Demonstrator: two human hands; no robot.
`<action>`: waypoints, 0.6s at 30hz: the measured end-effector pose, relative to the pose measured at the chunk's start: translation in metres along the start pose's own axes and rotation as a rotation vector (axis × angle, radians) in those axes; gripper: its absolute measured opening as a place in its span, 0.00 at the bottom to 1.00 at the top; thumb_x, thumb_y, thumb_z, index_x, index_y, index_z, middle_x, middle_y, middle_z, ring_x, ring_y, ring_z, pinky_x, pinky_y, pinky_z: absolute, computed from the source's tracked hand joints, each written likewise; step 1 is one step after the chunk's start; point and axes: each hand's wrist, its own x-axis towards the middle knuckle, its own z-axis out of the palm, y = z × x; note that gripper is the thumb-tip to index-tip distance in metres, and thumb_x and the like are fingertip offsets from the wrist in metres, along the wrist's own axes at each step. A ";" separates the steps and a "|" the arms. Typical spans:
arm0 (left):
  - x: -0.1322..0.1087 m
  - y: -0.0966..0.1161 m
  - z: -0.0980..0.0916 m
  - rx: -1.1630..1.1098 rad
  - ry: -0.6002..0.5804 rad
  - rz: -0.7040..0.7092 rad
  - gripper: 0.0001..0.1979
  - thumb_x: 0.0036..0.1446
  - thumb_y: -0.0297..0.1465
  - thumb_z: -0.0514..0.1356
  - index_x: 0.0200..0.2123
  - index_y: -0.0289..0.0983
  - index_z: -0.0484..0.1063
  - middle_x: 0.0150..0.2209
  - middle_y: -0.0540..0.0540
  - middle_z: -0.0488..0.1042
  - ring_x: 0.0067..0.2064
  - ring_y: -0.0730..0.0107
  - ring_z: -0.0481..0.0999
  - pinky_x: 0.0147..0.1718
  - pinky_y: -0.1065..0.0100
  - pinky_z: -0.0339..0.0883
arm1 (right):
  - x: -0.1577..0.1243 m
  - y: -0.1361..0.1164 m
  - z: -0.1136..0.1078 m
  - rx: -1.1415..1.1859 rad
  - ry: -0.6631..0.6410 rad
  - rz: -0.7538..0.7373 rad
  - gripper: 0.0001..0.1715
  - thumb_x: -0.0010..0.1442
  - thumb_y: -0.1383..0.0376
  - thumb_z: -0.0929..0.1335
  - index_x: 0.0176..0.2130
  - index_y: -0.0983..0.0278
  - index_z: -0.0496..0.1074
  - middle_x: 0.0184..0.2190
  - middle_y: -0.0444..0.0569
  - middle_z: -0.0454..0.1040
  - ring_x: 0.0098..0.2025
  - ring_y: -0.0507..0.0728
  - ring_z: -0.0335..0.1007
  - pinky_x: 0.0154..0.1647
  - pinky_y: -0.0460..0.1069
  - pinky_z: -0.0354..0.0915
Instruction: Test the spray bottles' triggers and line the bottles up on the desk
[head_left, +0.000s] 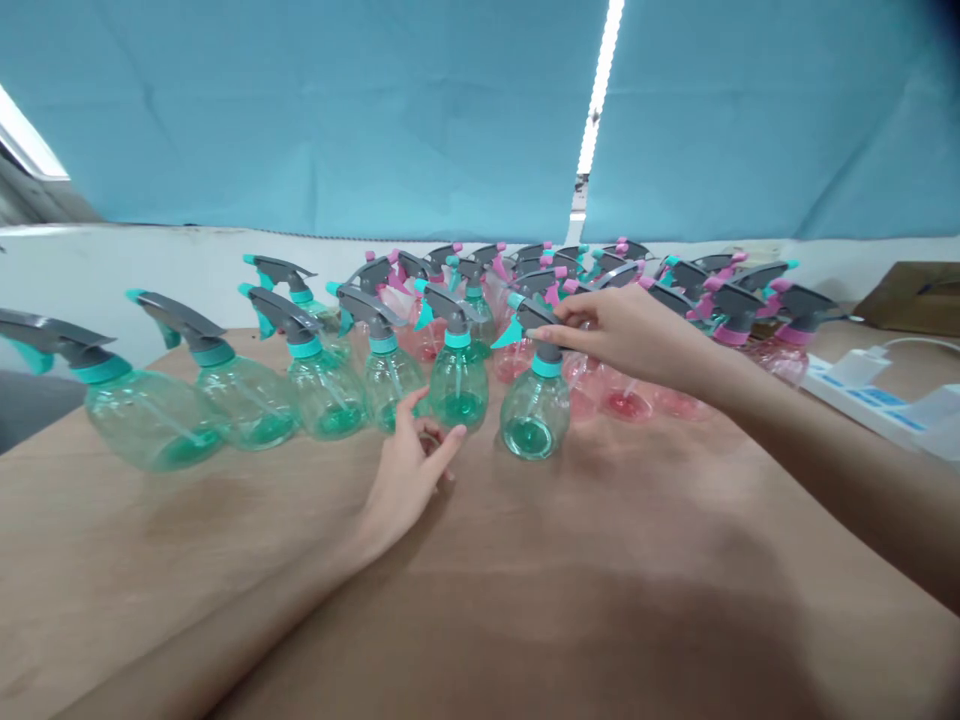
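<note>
My right hand [607,325] is closed on the grey trigger head of a green spray bottle [534,410], gripping it from the right. That bottle is slightly tilted, at the front of the group. My left hand [416,450] has its fingers apart and holds nothing. It is just in front of another green spray bottle [459,378] with a turquoise collar; whether a fingertip touches it I cannot tell. More green spray bottles [330,395] stand in a row to the left. Behind my right hand are several pink spray bottles [626,398], partly hidden.
The wooden table [480,600] carries everything. On the right lies a white power strip [862,395] with plugs and a cable, and behind it a brown cardboard box [911,298]. A blue sheet [375,120] hangs at the back, with a lit strip lamp [600,90] before it.
</note>
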 end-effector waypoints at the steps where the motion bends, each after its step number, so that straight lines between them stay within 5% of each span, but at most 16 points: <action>1: 0.004 0.003 0.001 -0.002 0.002 -0.004 0.32 0.63 0.44 0.54 0.63 0.40 0.42 0.32 0.52 0.70 0.23 0.70 0.75 0.24 0.69 0.67 | -0.005 0.001 -0.002 0.006 -0.004 0.006 0.30 0.60 0.45 0.63 0.19 0.61 0.52 0.15 0.40 0.54 0.19 0.50 0.47 0.22 0.49 0.47; 5: 0.021 0.011 0.002 0.048 -0.009 -0.055 0.37 0.61 0.47 0.55 0.64 0.37 0.40 0.28 0.53 0.73 0.18 0.70 0.73 0.25 0.68 0.67 | -0.021 0.009 -0.003 0.079 0.000 0.016 0.29 0.55 0.40 0.63 0.22 0.60 0.58 0.19 0.40 0.61 0.22 0.51 0.54 0.24 0.48 0.52; 12: 0.034 0.009 0.008 0.156 -0.016 -0.095 0.39 0.61 0.47 0.55 0.65 0.37 0.38 0.28 0.52 0.76 0.18 0.68 0.74 0.27 0.67 0.68 | -0.046 0.034 0.031 0.453 -0.068 0.092 0.20 0.54 0.49 0.69 0.39 0.61 0.68 0.42 0.50 0.77 0.39 0.59 0.75 0.36 0.52 0.69; 15: 0.033 0.008 0.010 0.225 -0.011 -0.114 0.39 0.62 0.46 0.54 0.66 0.37 0.37 0.27 0.54 0.76 0.17 0.67 0.74 0.27 0.66 0.67 | -0.052 0.038 0.052 0.520 -0.093 0.050 0.33 0.53 0.49 0.71 0.54 0.59 0.64 0.52 0.51 0.73 0.50 0.60 0.71 0.49 0.56 0.67; 18: 0.032 0.009 0.010 0.286 -0.008 -0.125 0.39 0.62 0.46 0.53 0.66 0.37 0.37 0.26 0.55 0.76 0.18 0.66 0.75 0.27 0.66 0.66 | -0.054 0.036 0.064 0.519 -0.064 0.053 0.39 0.52 0.48 0.71 0.57 0.61 0.62 0.51 0.50 0.73 0.48 0.59 0.72 0.48 0.55 0.68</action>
